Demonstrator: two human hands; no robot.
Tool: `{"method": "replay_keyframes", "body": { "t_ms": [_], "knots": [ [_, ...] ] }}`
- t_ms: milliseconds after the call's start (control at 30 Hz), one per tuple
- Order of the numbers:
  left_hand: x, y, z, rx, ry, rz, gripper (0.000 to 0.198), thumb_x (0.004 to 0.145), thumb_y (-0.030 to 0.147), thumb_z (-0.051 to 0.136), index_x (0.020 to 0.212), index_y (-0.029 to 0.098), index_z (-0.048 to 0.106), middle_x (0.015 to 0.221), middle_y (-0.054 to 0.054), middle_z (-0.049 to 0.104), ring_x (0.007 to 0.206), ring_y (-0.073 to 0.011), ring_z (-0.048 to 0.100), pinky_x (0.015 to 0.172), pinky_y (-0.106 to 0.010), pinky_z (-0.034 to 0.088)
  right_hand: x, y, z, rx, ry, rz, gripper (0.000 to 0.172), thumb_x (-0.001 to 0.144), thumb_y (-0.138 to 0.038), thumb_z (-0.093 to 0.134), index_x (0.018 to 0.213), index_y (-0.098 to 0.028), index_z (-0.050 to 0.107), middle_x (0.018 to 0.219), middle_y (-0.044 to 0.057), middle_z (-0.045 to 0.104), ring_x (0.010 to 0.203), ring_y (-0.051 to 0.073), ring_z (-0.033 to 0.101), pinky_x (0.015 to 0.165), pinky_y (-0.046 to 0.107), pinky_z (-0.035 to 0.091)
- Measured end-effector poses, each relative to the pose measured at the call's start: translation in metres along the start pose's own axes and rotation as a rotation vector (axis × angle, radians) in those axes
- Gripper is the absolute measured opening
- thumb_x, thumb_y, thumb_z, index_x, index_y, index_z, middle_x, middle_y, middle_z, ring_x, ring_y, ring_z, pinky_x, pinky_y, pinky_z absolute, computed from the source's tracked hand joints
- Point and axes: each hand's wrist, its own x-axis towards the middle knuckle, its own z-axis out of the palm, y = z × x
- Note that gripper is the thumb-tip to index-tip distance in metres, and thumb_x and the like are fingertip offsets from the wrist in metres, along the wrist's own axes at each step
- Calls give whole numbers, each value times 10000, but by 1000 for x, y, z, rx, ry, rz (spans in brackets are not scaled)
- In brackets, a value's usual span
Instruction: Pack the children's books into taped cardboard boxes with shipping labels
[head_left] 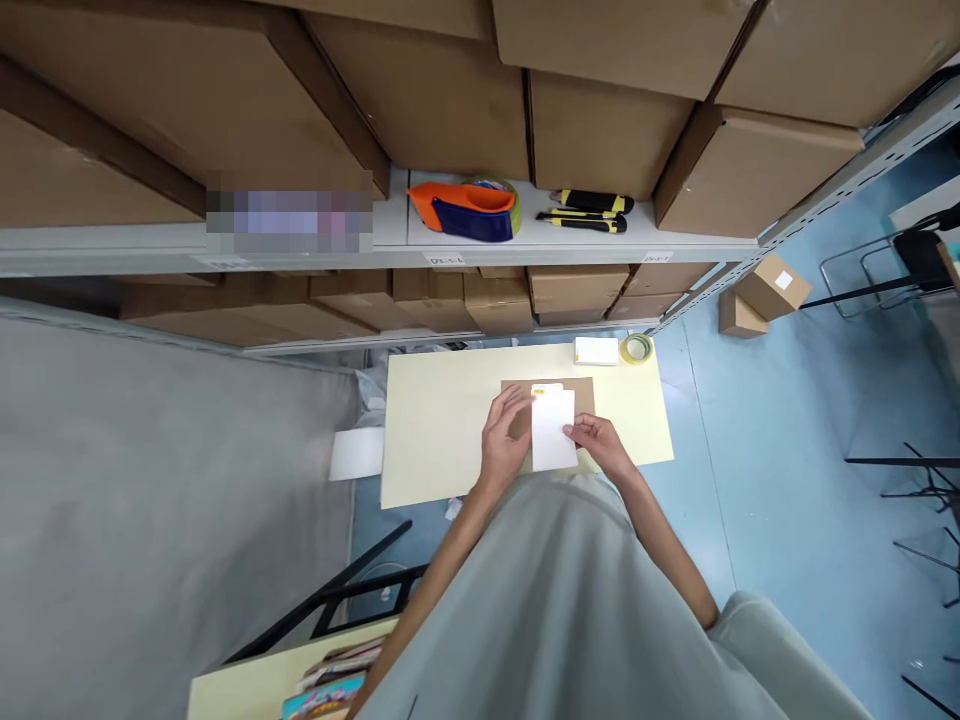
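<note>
White cards (553,435) overlap in front of me, the rear one with a small yellow mark along its top edge. My right hand (596,440) pinches the front card at its right edge, thumb on top. At the left edge is my left hand (506,435), fingers stretched and thumb apart; whether it touches the cards I cannot tell. Beneath both lies a flat brown cardboard piece (585,395) on the pale yellow table (442,420), partly covered by the hands and cards.
A white card stack (596,350) and a tape roll (637,348) sit at the table's back right. Above, a metal shelf (405,252) carries cardboard boxes (615,130), an orange-and-blue tape dispenser (465,210) and several yellow-black utility knives (592,210). A grey wall (165,500) stands left.
</note>
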Motion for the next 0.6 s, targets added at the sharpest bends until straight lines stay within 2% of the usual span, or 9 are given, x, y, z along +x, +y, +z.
{"method": "replay_keyframes", "body": {
  "t_ms": [67,100,200,267,333,433,600],
  "knots": [
    [-3,5,-1,-152,-34,-160,529,928,548,709,1378,270,702,1462,-154,690,1200,-288,755,1049,-471,630,-8,0,6,-19,91,-30,453,726,-684,836,793,-258,695,760,26,710,698,207,656,700,371,577],
    [-4,9,-4,-213,-74,-237,563,937,602,683,1380,253,700,1385,-156,736,1122,-282,777,995,-458,648,-10,-2,8,-34,129,-45,450,731,-685,827,782,-262,683,750,25,695,694,206,648,695,370,576],
    [-7,23,-15,-282,-219,-372,544,947,711,628,1129,228,796,1108,-119,817,985,-276,785,907,-422,656,-14,-10,11,-71,218,-102,463,741,-695,817,760,-266,644,729,17,651,678,194,618,681,358,571],
    [-8,33,-24,-271,-271,-373,533,915,735,660,940,224,806,954,-88,809,900,-261,765,860,-398,647,-16,-17,12,-80,252,-135,491,737,-715,824,769,-258,647,727,12,640,670,182,605,666,342,566],
    [-9,41,-32,-273,-306,-350,520,881,726,707,852,213,786,863,-64,783,828,-243,739,823,-383,636,-17,-25,14,-72,273,-156,537,732,-751,827,798,-242,667,732,9,649,676,175,607,651,322,564],
    [-10,48,-42,-315,-345,-330,480,865,668,758,840,189,774,827,-54,766,777,-226,729,799,-371,624,-19,-36,16,-52,293,-183,592,727,-789,825,813,-223,679,724,6,658,676,167,608,620,296,547],
    [-14,50,-54,-364,-373,-297,382,841,566,826,888,188,784,844,-63,780,764,-221,744,791,-364,616,-19,-48,20,-78,287,-247,570,750,-770,823,796,-223,668,737,6,654,679,160,602,629,288,523]
  ]
}}
